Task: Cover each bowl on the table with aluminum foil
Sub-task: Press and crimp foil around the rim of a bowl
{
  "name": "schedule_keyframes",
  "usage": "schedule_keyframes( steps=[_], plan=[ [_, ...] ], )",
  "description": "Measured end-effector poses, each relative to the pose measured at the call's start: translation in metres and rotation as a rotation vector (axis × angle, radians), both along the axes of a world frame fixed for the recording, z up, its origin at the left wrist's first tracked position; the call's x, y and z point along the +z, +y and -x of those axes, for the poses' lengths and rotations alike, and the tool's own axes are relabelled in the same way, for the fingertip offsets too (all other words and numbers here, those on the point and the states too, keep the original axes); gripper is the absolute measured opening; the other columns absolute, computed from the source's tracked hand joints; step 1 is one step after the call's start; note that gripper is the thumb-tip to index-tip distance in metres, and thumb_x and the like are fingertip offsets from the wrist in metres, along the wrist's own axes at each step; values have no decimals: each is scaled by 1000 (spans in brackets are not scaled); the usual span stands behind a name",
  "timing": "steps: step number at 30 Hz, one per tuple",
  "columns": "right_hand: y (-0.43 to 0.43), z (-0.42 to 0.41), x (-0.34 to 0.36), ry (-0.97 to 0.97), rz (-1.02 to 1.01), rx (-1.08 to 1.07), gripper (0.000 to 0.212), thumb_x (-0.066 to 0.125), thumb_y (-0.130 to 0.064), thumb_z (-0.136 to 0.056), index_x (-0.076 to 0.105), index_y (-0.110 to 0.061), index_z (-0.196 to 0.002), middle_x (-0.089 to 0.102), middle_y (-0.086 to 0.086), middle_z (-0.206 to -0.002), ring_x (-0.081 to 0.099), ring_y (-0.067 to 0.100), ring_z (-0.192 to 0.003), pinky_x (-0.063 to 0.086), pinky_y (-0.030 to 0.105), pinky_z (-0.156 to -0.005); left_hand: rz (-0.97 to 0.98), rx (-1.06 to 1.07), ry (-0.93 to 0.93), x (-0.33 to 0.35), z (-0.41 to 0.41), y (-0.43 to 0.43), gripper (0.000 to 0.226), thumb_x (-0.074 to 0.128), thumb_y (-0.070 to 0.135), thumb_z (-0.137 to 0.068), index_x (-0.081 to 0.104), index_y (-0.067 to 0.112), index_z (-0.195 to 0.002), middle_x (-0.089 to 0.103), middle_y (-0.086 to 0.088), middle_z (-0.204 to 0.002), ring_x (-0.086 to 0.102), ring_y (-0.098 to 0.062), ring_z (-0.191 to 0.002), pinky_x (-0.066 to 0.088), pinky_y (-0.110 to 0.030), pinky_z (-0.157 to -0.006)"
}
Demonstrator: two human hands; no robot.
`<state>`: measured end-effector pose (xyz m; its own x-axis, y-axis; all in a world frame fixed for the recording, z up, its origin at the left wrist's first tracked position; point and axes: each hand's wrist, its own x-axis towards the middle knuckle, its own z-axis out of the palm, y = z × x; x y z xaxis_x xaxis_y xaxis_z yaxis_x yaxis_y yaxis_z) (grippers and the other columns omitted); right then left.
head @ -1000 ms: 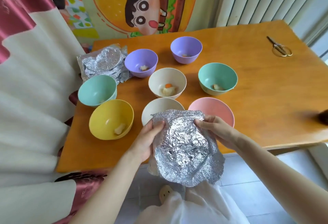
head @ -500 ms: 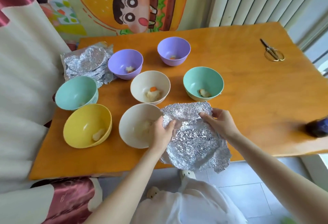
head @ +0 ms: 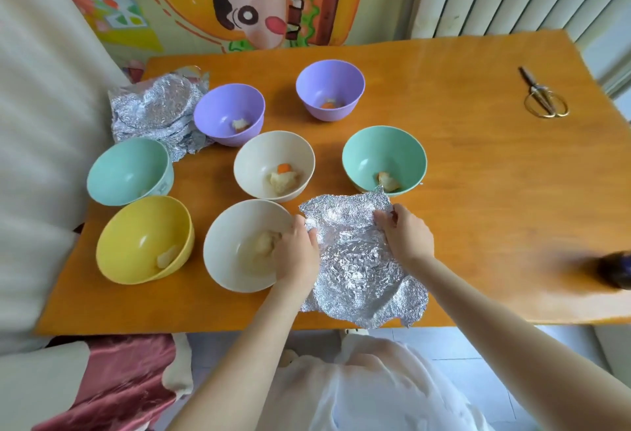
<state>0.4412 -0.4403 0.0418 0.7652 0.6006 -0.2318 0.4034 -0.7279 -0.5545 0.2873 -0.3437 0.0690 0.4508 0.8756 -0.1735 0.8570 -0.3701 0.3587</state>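
A crinkled foil sheet (head: 358, 259) lies spread near the table's front edge, draped over something it hides completely. My left hand (head: 297, 253) grips the sheet's left edge, beside the near cream bowl (head: 239, 259). My right hand (head: 406, 236) pinches the sheet near its far right corner. Uncovered bowls stand around: a yellow bowl (head: 136, 236), a teal bowl (head: 126, 171), a middle cream bowl (head: 269, 157), a green bowl (head: 392, 147), and two purple bowls (head: 225, 106) (head: 327, 82). Most hold small bits of food.
A stack of foil sheets (head: 153, 106) lies at the table's back left, partly behind the left purple bowl. Scissors (head: 543, 99) lie at the far right of the orange table (head: 478, 174). A dark blurred object (head: 614, 273) sits at the right edge.
Both hands carried the foil sheet forward from over the table's front edge and lowered it onto the pink bowl, which is now hidden beneath it.
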Motion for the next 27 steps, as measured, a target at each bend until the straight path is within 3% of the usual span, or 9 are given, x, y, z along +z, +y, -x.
schedule_keyframes(
  steps=[6,11,15,19,22,25,27],
  plan=[
    [-4,-9,-6,-38,4,1,32,39,-44,-98,45,-16,-85,61,8,-85,59,31,-78,46,38,-65,84,28,-175,-9,-2,-5,21,39,26,-101,49,11,-111,61,-8,-91,56,-29,-89,28,-31,-61],
    [-15,-18,-9,-51,-3,-13,38,38,-43,-99,37,-21,-68,50,-1,-66,53,27,-67,37,32,-58,89,56,-300,-23,-7,-12,17,39,26,-100,43,15,-87,52,-2,-76,50,-24,-70,26,-31,-57],
    [-16,-23,-10,-65,-3,-9,41,40,-43,-98,34,-23,-62,46,-3,-57,53,27,-61,40,31,-55,208,130,-374,-33,-10,-13,20,40,28,-100,46,13,-87,54,-5,-81,50,-22,-72,28,-30,-60],
    [-14,-27,-8,-75,21,8,44,39,-45,-97,37,-22,-60,47,-2,-55,54,26,-59,37,28,-52,371,180,-445,-34,-11,-18,26,38,25,-101,44,8,-81,42,2,-67,39,-14,-60,21,-29,-58],
    [-11,-33,-6,-44,54,33,46,38,-48,-97,40,-21,-59,48,-1,-55,54,26,-60,37,28,-53,489,224,-486,-36,-12,-19,28,36,24,-101,44,6,-82,42,1,-69,40,-15,-65,29,-30,-67],
    [-9,-38,-2,-8,111,89,50,36,-54,-96,42,-19,-61,46,-1,-54,52,24,-59,38,28,-53,560,244,-492,-38,-13,-20,30,32,24,-103,52,3,-104,52,-2,-91,47,-17,-87,32,-27,-79],
    [-8,-42,1,5,142,108,52,34,-60,-93,48,-17,-68,50,0,-58,55,24,-63,41,28,-56,551,255,-501,-38,-12,-24,30,31,23,-103,51,2,-107,51,-2,-93,46,-17,-89,31,-25,-78]
  ],
)
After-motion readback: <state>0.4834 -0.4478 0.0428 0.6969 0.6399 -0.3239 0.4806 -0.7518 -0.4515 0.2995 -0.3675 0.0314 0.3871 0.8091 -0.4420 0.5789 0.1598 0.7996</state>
